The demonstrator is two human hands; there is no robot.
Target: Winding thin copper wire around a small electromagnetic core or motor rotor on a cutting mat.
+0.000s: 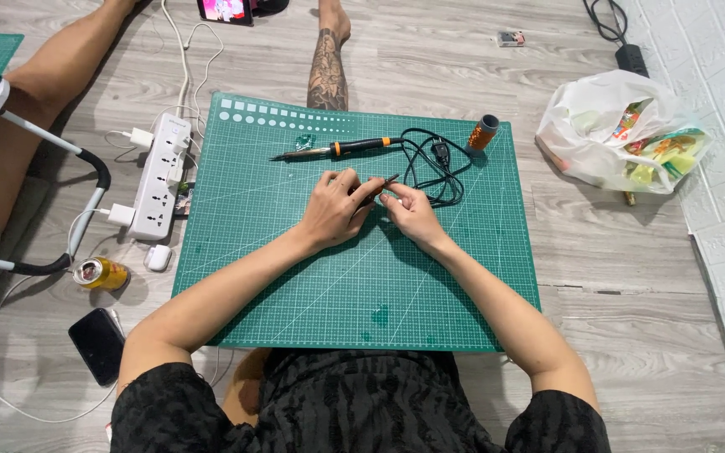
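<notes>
My left hand (335, 208) and my right hand (411, 211) meet over the middle of a green cutting mat (295, 277). Together they pinch a thin dark stick-like piece (386, 181) whose tip points up and right; what it is I cannot tell. Just beyond my hands lies a soldering iron (337, 149) with an orange and black handle, tip pointing left. Its black cord (434, 164) coils to the right of my hands. A small green part (304, 141) sits by the iron's tip.
An orange spool (483, 132) stands at the mat's far right corner. A white power strip (159, 174), earbud case (158, 257), yellow can (100, 273) and black phone (98, 344) lie left. A plastic bag (618, 130) lies right. Another person's legs (327, 59) stretch in beyond the mat.
</notes>
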